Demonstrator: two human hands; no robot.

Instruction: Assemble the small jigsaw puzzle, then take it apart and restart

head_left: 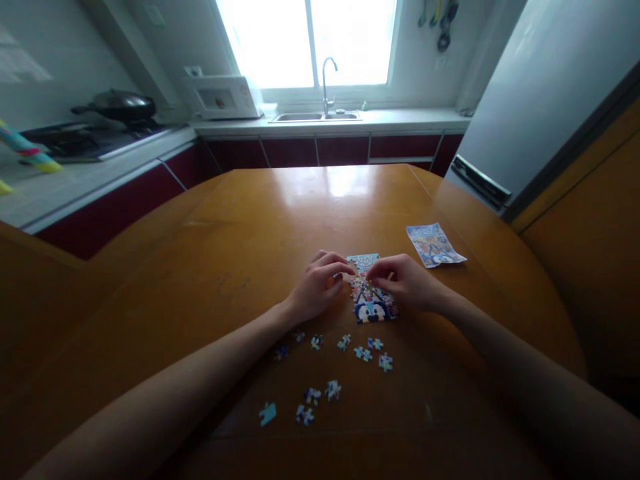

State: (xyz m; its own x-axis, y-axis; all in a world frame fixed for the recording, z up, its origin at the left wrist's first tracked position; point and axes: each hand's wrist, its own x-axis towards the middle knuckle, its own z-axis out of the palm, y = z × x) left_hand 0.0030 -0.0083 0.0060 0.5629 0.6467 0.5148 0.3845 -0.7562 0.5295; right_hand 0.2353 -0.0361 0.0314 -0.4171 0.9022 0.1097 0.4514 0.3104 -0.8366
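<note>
About eleven loose pieces [333, 390] lie near one puzzle [369, 301], left hand [323, 283] half-curled, right hand [407, 283] pinched (both grips unclear).

Puzzle [374, 308] partly behind both hands [320, 283] [413, 283]

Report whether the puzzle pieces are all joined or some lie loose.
Some lie loose: several pieces are scattered on the table, apart from the joined puzzle.
</note>
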